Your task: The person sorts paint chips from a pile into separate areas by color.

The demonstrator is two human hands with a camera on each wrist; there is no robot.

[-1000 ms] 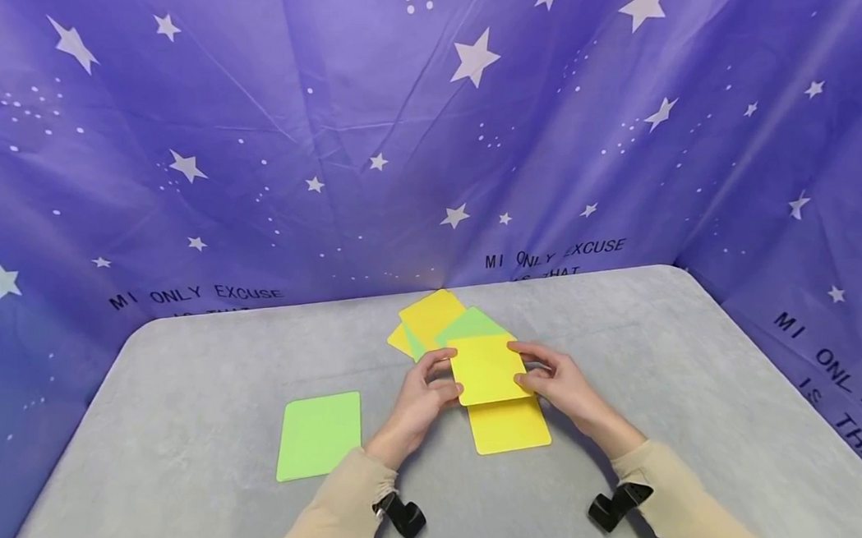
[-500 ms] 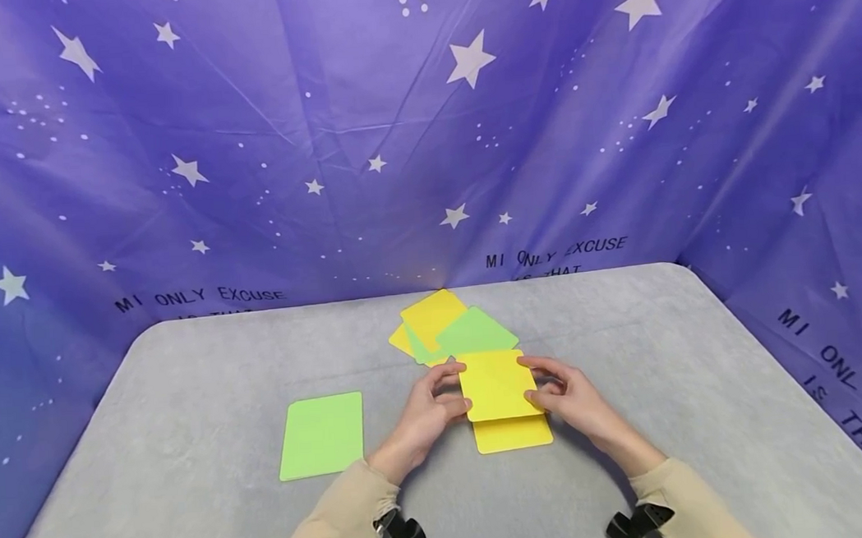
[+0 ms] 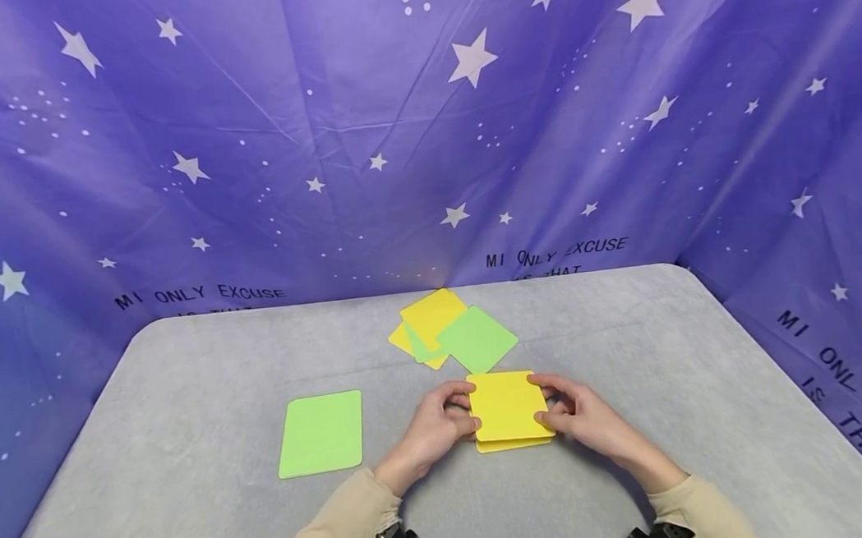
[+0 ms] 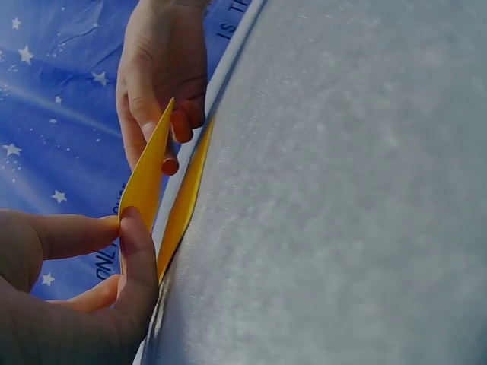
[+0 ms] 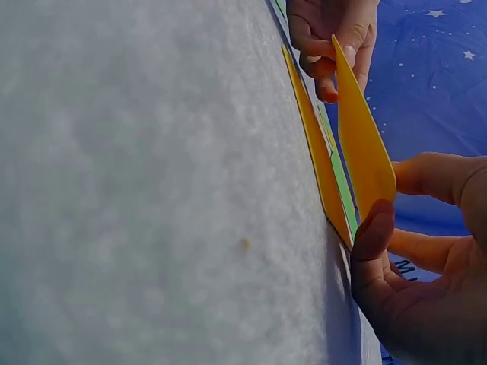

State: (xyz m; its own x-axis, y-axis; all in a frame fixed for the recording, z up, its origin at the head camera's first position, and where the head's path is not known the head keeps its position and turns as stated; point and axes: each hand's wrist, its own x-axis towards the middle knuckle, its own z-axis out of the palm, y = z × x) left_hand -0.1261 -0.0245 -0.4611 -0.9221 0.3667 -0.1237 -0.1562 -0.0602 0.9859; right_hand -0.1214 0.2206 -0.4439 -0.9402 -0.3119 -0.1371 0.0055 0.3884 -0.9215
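Observation:
A yellow square card [image 3: 509, 405] is held between both hands, a little above the table. My left hand [image 3: 439, 423] pinches its left edge between thumb and fingers. On the opposite edge my right hand [image 3: 584, 418] pinches it the same way. Directly beneath lies a second yellow card [image 3: 514, 445], of which only the near strip shows in the head view. Both wrist views show a gap between the held card [image 4: 144, 186] and the lower yellow card [image 5: 313, 152].
A green card [image 3: 321, 434] lies on the grey table [image 3: 210, 414] left of the hands. Beyond them is an overlapping pile, with a green card [image 3: 478, 338] and a yellow card [image 3: 432, 317] on top. A purple star-patterned curtain [image 3: 364, 141] hangs behind the table.
Both hands have brought the held yellow card nearer to me and slightly right, so it covers most of the lower yellow card. The green card in the pile is now more fully uncovered.

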